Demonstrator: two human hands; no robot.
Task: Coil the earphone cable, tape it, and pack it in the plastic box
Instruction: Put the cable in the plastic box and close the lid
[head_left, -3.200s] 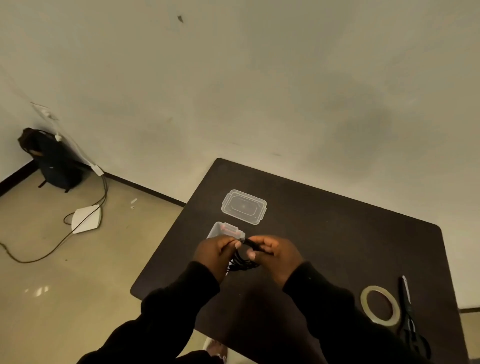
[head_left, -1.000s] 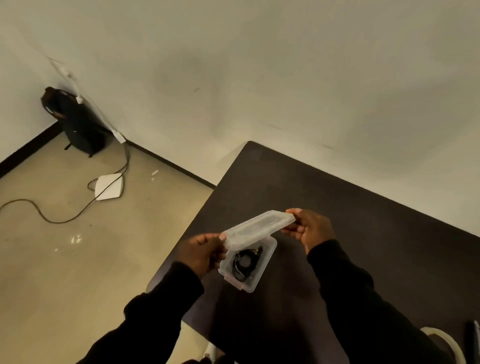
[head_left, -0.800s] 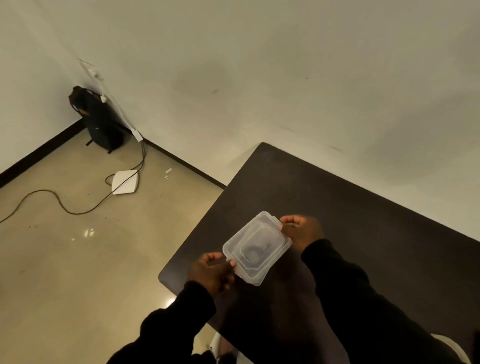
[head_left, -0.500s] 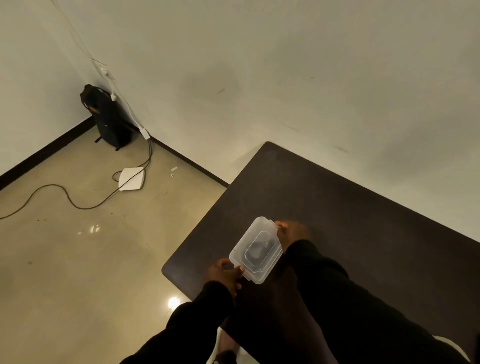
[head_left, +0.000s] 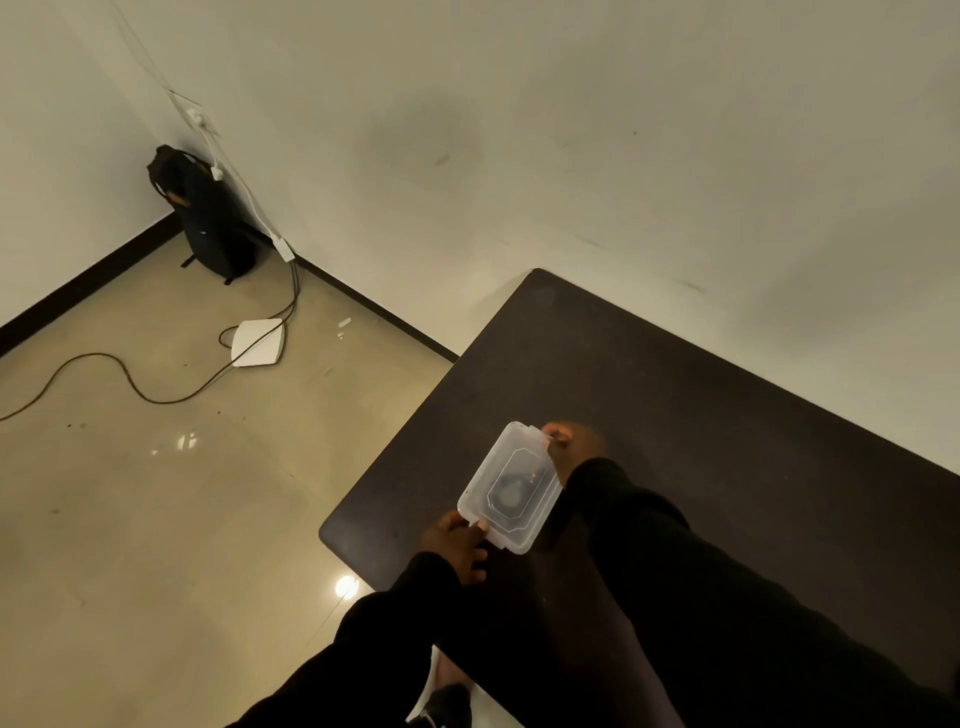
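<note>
A clear plastic box (head_left: 535, 525) lies near the left front corner of the dark table (head_left: 701, 431), with its lid on. Through the lid the coiled black earphone cable (head_left: 511, 491) shows as a dark ring. My left hand (head_left: 456, 545) grips the box's near end, thumb on the lid's clip. My right hand (head_left: 571, 447) holds the far end, fingertips on the clip there. Both sleeves are black.
The table's left edge and rounded front corner (head_left: 332, 530) lie close to the box. On the floor to the left lie a white flat device (head_left: 258, 343) and a dark cable (head_left: 130, 379). A black bag (head_left: 208, 223) stands in the room's corner.
The coil went from my hands into the box. My right hand laid the lid down over it, and both hands have settled on the box's ends. The view has swung left.
</note>
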